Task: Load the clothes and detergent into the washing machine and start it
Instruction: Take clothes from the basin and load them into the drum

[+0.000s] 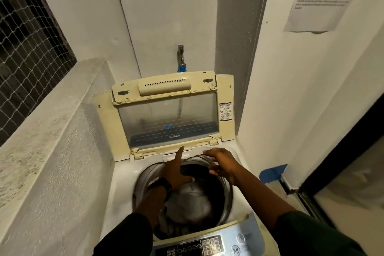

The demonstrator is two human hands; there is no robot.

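Left hand (174, 169): open, forefinger on the white plastic detergent drawer (182, 155).
Right hand (223, 164): open, apparently touching the drawer.
Pale grey clothes (193, 203): below both hands.

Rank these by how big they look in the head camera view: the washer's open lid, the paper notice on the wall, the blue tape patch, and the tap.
1. Open lid, clearly largest.
2. Paper notice, partly cut off by the frame.
3. Blue tape patch.
4. Tap, slightly smaller than the tape; it is farther away, so that order is uncertain.
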